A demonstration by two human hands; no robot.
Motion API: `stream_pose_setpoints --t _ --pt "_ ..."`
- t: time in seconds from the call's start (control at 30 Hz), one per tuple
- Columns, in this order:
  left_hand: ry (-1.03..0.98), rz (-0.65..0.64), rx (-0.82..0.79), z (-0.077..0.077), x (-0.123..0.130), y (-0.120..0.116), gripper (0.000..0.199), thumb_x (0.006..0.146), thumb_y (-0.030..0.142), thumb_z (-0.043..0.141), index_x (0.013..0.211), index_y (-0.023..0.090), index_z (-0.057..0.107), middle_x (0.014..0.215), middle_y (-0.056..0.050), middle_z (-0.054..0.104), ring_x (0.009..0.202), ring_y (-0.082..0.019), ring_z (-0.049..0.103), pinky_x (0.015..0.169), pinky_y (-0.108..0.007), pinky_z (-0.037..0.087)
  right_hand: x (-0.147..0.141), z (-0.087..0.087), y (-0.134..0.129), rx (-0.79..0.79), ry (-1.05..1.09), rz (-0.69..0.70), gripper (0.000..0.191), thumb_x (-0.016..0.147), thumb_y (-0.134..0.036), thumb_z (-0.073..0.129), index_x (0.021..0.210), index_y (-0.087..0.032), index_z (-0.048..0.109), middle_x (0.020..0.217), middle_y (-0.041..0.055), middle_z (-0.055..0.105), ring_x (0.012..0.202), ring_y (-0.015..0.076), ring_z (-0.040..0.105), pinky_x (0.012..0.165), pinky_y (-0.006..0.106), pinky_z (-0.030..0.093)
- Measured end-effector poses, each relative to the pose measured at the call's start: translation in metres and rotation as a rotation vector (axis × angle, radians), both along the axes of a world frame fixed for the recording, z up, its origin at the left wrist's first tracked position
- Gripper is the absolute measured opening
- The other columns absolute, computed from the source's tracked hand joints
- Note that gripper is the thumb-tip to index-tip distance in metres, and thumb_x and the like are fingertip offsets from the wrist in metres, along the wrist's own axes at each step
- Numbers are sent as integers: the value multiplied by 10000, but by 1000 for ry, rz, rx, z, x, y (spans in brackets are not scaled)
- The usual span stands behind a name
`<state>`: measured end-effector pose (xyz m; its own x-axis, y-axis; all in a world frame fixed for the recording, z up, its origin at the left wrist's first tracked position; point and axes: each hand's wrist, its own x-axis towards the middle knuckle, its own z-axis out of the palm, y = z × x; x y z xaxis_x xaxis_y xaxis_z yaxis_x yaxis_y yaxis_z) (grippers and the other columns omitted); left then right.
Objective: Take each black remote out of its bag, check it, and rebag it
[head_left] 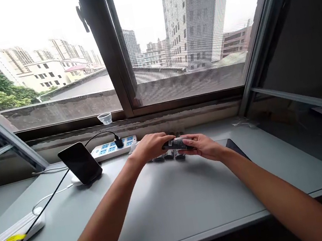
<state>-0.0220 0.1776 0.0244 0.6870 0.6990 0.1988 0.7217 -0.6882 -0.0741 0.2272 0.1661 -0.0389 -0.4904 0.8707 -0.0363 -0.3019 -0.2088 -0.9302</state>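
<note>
Both my hands grip one small dark, flattish object (179,144) above the far middle of the grey desk (175,208). It has a glossy look with a small light mark; its exact kind I cannot make out. My left hand (152,144) is closed on its left end, fingers over the top. At the other end my right hand (204,146) pinches it, thumb on the near face. Just below and behind it, several small dark round things (169,156) stand on the desk, partly hidden by the hands.
A black phone (81,163) leans on a stand at the left. Behind it lies a white power strip (112,147) with a black plug (118,142). A clear plastic cup (105,118) sits on the sill. A dark flat object (236,149) lies right; a cable crosses the left side.
</note>
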Motion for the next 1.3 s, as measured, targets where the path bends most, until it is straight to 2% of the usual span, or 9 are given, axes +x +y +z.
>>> stream_pose_setpoints --t 0.23,0.53,0.67,0.77,0.9,1.03,1.13,1.23,1.3 --pt "-25 41 -7 -6 -32 -17 568 932 236 650 1488 321 573 1136 -47 728 985 -250 728 773 -280 525 -7 5 -5 -49 2 -36 380 904 -299 834 1237 -140 739 1155 122 794 1019 220 799 1050 353 613" --pt "-3 118 -62 -23 -50 -36 629 901 187 632 1515 283 536 1255 -72 708 1031 -276 719 822 -316 537 -3 0 -6 -66 -166 30 313 885 -311 856 1118 -112 795 1116 127 802 994 226 806 985 293 645" --pt "-28 204 -100 -28 -74 -33 533 906 186 589 1432 272 606 1240 -68 728 1020 -272 725 824 -335 536 7 2 1 -80 -197 -166 257 881 -255 852 1072 -102 772 1068 145 795 921 233 812 894 291 679" --pt "-57 284 -154 -33 -94 -29 449 951 333 615 1395 273 642 1150 -61 750 993 -277 721 830 -355 535 9 6 6 -24 -150 -387 242 890 -243 828 1089 -162 717 1055 103 772 896 222 791 803 340 705" --pt "-110 326 -281 -35 -105 -29 580 886 542 732 1401 287 653 1110 -58 756 971 -280 718 772 -334 538 7 9 9 42 -17 -638 219 921 -369 777 1005 -230 629 986 21 693 895 187 723 714 349 705" --pt "-154 279 -352 -31 -98 -35 652 821 660 787 1373 329 679 1138 -54 741 967 -283 719 781 -342 561 5 9 9 14 -30 -794 412 847 -538 825 993 -255 565 896 -14 652 761 161 664 531 258 610" --pt "-236 138 -266 -31 -81 -42 769 824 702 776 1474 333 594 1368 -85 657 1147 -313 685 959 -404 565 -1 7 4 -6 -147 -687 521 741 -565 905 975 -251 561 805 -14 667 665 159 635 462 236 496" --pt "-369 -6 -174 -35 -56 -48 769 921 636 712 1582 341 452 1563 -106 521 1346 -316 591 1103 -448 518 -9 4 -5 27 -223 -404 508 708 -537 932 948 -235 601 771 -6 694 692 182 675 516 250 462" --pt "-442 -99 -119 -39 -40 -51 785 960 570 695 1632 343 358 1631 -110 456 1447 -316 509 1172 -479 471 -14 3 -13 87 -271 -211 453 729 -470 932 1004 -221 672 841 7 730 786 181 696 600 252 480"
